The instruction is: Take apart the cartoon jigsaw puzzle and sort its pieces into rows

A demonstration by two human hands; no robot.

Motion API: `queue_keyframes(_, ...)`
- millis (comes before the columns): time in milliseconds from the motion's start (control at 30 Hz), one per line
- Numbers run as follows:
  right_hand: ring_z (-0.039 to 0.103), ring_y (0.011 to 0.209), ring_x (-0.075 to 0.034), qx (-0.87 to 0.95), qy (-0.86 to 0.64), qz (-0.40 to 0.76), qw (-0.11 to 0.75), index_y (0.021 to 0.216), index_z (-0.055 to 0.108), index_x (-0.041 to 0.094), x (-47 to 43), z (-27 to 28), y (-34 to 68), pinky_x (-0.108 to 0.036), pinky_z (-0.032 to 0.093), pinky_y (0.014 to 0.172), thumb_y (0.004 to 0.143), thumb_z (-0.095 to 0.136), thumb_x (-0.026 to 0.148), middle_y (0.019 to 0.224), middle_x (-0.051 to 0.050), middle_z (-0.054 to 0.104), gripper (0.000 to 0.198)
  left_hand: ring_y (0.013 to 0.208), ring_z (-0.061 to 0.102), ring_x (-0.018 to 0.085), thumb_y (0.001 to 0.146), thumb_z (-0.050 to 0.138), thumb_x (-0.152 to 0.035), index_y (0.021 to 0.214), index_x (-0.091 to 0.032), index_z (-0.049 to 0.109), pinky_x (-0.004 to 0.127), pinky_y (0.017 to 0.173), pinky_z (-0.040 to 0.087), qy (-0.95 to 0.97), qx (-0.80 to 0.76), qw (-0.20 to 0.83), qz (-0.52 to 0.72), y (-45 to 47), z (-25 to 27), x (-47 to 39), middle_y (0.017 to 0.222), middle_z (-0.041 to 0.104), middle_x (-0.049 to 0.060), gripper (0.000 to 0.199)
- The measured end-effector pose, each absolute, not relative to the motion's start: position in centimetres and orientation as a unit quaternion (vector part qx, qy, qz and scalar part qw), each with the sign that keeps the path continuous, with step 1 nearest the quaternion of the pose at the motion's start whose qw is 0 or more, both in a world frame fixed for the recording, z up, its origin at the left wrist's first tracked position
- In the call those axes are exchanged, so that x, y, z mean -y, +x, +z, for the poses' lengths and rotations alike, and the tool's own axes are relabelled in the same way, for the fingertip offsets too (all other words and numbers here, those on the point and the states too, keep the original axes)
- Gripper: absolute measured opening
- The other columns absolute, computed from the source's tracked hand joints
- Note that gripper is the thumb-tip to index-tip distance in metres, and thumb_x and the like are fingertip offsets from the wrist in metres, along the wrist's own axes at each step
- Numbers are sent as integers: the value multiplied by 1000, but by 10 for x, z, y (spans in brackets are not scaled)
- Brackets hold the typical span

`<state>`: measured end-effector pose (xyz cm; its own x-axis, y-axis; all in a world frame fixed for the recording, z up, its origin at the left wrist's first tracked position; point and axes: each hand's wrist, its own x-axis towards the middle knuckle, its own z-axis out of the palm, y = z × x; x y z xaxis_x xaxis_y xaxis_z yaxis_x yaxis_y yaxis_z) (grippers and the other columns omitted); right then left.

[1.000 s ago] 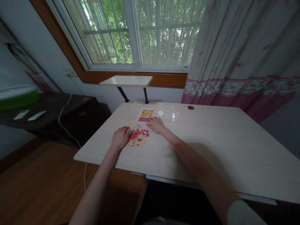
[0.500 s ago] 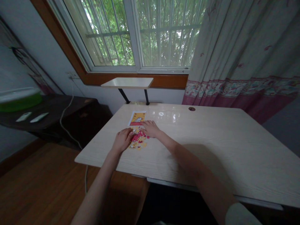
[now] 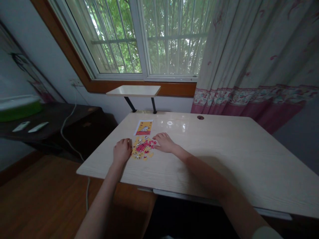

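Many small jigsaw puzzle pieces [image 3: 142,146], pink, yellow and white, lie in a loose heap on the pale desk. Just behind them sits a picture card [image 3: 144,128] with a white cartoon animal on a yellow and red ground. My left hand [image 3: 122,151] rests at the heap's left edge, fingers bent loosely and palm down, with nothing visible in it. On the right side my right hand [image 3: 164,142] is open, thumb and fingers apart, its fingertips close to the outer pink pieces. The surface under both palms is hidden.
The desk top [image 3: 214,159] stretches far to the right and has a round cable hole [image 3: 200,117]. A small raised shelf [image 3: 136,90] on black legs stands at the back. Left of the desk, a dark cabinet [image 3: 74,116] carries a green container [image 3: 20,108].
Both hands have moved apart, the left one leftward and the right one off the pieces. The heap and the whole card are now uncovered. The view has shifted slightly.
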<state>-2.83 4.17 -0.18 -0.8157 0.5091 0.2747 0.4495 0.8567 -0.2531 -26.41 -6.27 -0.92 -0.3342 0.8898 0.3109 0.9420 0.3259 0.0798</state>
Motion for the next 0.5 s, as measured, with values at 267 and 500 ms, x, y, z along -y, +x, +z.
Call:
queue_keyframes(267,56,83,-18,974,-152,99,139,90,62,20,25,73,8,-32,43,76,90,43,34,90,-5,63,23,94,56,29,90,21,-35,104,-11,62,39,80,43,-545,810,115,-182,-263,-5,64,101,63,18,50)
queue_keyframes(500,55,67,-14,966,-112,145,183,88,63,38,156,191,127,-26,43,59,89,42,35,68,2,61,21,86,55,26,89,25,-36,95,-10,64,34,74,40,-547,817,129,-131,-271,-11,61,93,64,15,48)
